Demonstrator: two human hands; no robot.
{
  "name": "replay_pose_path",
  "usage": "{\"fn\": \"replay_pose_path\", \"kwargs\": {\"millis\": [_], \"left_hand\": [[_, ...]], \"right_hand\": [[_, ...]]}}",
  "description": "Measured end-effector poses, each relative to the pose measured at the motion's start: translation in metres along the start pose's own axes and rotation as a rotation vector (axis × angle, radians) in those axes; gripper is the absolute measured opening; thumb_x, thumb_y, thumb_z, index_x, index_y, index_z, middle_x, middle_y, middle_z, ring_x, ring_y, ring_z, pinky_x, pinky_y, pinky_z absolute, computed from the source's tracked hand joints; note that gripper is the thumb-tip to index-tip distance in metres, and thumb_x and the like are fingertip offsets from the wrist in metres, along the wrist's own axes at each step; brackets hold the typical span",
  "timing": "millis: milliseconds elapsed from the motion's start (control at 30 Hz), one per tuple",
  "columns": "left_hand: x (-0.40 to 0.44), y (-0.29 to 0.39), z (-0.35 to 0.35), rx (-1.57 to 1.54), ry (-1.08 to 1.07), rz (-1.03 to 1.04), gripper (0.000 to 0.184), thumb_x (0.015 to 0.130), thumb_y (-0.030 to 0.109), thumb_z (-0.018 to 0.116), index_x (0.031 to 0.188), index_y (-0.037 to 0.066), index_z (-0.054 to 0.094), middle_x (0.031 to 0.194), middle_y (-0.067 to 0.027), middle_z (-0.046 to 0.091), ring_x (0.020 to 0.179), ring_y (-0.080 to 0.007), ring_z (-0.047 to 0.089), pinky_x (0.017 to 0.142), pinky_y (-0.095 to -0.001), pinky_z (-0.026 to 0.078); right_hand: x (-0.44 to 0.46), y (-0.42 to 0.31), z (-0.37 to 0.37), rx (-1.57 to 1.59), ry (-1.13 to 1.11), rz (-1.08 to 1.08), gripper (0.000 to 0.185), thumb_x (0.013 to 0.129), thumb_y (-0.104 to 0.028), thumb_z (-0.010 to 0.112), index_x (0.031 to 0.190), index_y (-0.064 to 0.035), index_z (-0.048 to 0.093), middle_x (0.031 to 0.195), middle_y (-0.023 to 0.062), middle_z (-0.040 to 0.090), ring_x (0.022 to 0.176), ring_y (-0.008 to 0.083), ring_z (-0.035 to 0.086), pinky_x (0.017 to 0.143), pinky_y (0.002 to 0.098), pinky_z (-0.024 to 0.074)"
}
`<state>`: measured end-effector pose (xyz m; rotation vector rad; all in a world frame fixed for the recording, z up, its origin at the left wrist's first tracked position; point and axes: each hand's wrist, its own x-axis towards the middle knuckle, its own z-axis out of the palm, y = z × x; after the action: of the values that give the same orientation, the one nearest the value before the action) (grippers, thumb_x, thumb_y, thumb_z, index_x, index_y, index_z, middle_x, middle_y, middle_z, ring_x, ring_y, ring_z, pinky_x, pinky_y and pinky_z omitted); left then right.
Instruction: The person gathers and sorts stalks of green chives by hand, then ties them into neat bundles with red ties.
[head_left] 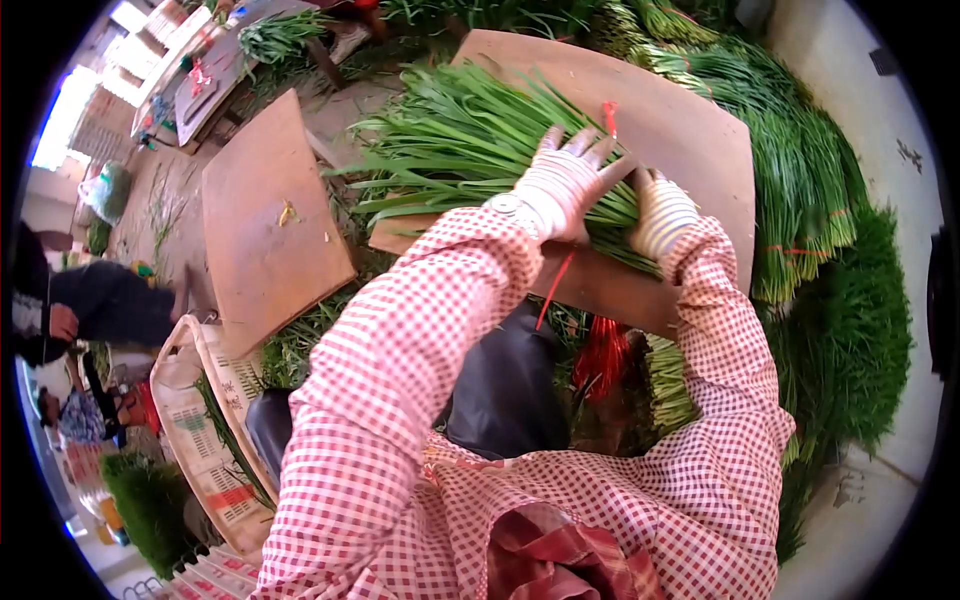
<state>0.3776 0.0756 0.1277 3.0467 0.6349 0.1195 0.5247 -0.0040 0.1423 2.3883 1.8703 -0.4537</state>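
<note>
Red-and-white checked shirt (600, 500); long green leafy bundle (450, 150), tips leftward, left hand (560, 180) splayed above, right hand (664, 212) at stem end, grip unclear.

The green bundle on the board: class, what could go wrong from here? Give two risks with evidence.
The leaves fan out beyond the left hand, so some might escape the bundle. The red tie dangles past the board's near edge and could snag or slip.
</note>
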Motion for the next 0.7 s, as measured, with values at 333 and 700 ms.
{"fn": "replay_pose_path", "kwargs": {"millis": [333, 700], "left_hand": [[0.016, 0.001, -0.002, -0.091, -0.201, -0.137, 0.098, 0.055, 0.036, 0.083, 0.137, 0.011, 0.034, 0.137, -0.0088, 0.041, 0.132, -0.0255, 0.034, 0.109, -0.0536, 0.022], [0.004, 0.009, 0.016, -0.109, 0.005, -0.132, 0.090, 0.054, 0.032, 0.079, 0.132, 0.008, 0.042, 0.128, -0.0075, 0.048, 0.124, -0.0246, 0.040, 0.106, -0.0529, 0.026]], "right_hand": [[-0.008, -0.006, -0.050, -0.345, -0.072, -0.030, 0.108, 0.056, -0.037, 0.082, 0.142, -0.0048, 0.025, 0.138, 0.0237, 0.037, 0.131, 0.0377, 0.033, 0.107, 0.0436, 0.0303], [0.003, -0.001, 0.009, -0.116, 0.002, -0.039, 0.131, 0.043, -0.037, 0.090, 0.143, -0.0012, 0.013, 0.143, 0.0243, 0.028, 0.133, 0.0377, 0.029, 0.109, 0.0398, 0.0295]]}}
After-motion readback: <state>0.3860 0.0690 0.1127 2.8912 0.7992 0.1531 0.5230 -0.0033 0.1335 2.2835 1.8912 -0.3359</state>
